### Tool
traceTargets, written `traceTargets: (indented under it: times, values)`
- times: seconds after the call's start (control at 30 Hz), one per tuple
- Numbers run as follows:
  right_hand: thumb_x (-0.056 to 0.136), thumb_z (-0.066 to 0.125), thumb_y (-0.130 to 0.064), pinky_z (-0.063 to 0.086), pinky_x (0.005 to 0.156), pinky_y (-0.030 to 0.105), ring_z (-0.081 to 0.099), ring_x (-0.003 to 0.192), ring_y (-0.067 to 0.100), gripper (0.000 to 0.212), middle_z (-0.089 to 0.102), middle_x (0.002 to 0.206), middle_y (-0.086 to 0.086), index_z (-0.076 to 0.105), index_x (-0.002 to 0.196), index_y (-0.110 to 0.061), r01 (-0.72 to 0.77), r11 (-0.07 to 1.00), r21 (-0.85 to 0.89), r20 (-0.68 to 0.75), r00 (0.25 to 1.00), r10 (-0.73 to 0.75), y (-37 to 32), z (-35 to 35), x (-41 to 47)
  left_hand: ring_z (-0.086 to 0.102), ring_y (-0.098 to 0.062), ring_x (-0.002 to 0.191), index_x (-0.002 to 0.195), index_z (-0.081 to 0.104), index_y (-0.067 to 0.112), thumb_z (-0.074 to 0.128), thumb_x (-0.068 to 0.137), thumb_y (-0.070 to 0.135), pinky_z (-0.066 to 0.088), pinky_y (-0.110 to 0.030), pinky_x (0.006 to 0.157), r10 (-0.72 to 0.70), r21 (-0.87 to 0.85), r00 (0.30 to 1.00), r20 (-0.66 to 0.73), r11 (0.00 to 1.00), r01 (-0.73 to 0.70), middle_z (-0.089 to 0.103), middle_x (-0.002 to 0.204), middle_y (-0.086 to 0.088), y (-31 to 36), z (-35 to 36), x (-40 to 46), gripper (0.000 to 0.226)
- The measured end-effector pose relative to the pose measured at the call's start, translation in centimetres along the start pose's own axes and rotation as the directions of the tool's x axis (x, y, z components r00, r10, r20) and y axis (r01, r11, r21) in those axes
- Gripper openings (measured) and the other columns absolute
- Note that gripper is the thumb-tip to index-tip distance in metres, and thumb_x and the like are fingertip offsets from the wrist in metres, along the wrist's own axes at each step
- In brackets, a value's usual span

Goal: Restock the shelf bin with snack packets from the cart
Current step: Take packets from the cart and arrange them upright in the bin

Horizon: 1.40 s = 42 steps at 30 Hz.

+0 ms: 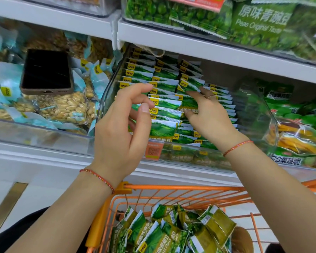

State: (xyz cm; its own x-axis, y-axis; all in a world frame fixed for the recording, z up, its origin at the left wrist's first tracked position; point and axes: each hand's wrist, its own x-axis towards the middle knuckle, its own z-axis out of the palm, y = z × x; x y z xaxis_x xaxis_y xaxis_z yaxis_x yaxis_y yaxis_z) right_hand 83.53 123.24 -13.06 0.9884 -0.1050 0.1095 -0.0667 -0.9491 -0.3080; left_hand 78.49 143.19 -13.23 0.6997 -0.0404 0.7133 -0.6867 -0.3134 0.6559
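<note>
My left hand [120,128] hovers in front of the clear plastic shelf bin [106,92], over its left rows of small green snack packets [164,84], which stand in rows running from front to back. My right hand [210,115] rests on the packets further right in the same bin. To the left, a dark smartphone [47,70] lies on bagged peanuts [69,106] in the neighbouring bin. Above is another shelf with large green pea bags [259,21]. Below and nearer me stands the orange wire cart [181,190], with loose packets [162,232] heaped inside.
</note>
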Motion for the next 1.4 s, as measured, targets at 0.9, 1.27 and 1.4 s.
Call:
traceTargets:
  times: [0.9,1.27,1.4]
  values:
    - [0.091,0.041,-0.027,0.032,0.047,0.028,0.048,0.060,0.020,0.020,0.045,0.067,-0.005,0.054,0.081,-0.017,0.136,0.987,-0.083,0.089,0.988,-0.129,2.9,-2.0,-20.4,0.058,-0.025,0.081,0.118,0.060,0.003,0.047,0.095,0.016,0.048,-0.037,0.073,-0.669,0.507,-0.120,0.734,0.656,-0.559,0.061,0.100,-0.011,8.3,3.5,-12.1,0.029]
    - [0.094,0.055,-0.040,0.048,0.085,0.037,0.054,0.115,0.030,0.079,0.049,0.134,0.014,0.008,0.152,-0.018,-0.151,0.935,-0.321,0.607,0.725,0.325,8.1,4.3,-22.1,0.054,-0.020,0.084,0.103,0.061,0.010,0.053,0.087,0.060,0.051,-0.033,0.081,-0.774,0.712,0.004,0.634,0.581,-0.394,0.054,0.097,-0.004,4.3,3.9,-14.7,0.053]
    - [0.090,0.055,-0.034,0.047,0.080,0.036,0.052,0.112,0.030,0.069,0.049,0.127,0.012,0.022,0.148,-0.018,-0.096,0.924,-0.370,0.581,0.752,0.311,7.8,4.6,-21.9,0.057,-0.027,0.108,0.128,0.047,0.007,0.065,0.087,0.035,0.050,-0.035,0.086,-0.692,0.675,0.039,0.721,0.689,-0.265,0.056,0.122,-0.011,4.8,4.9,-14.0,0.052]
